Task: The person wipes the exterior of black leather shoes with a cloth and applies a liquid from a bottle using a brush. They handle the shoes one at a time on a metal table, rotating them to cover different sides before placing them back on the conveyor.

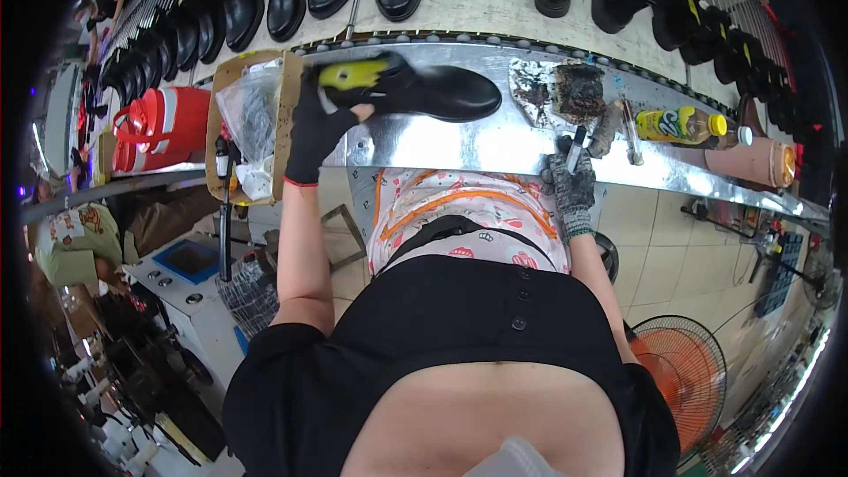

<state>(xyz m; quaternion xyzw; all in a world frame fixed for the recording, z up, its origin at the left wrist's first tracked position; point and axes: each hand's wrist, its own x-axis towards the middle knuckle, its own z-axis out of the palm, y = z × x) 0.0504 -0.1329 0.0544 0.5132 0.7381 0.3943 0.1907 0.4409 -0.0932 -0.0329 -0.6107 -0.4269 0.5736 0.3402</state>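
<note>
The left hand [315, 124], in a black glove, has its fingers curled around the heel of a black boot [424, 88] with a yellow insole, holding it on its side over the metal bench [442, 146]. Just left of those fingers stands a cardboard box [252, 79] holding clear plastic bags and a dark tool. Further left is a red jug [163, 128].

The right hand [572, 181], in a grey knit glove, pinches a small brush or pen [576, 148] upright, well right of the boot. Just beyond these fingers sits a messy glue-stained pot [579, 93]; to the right lies a yellow bottle [680, 126].

The step looks like treating the boot; the brush would need bringing across to it.
</note>
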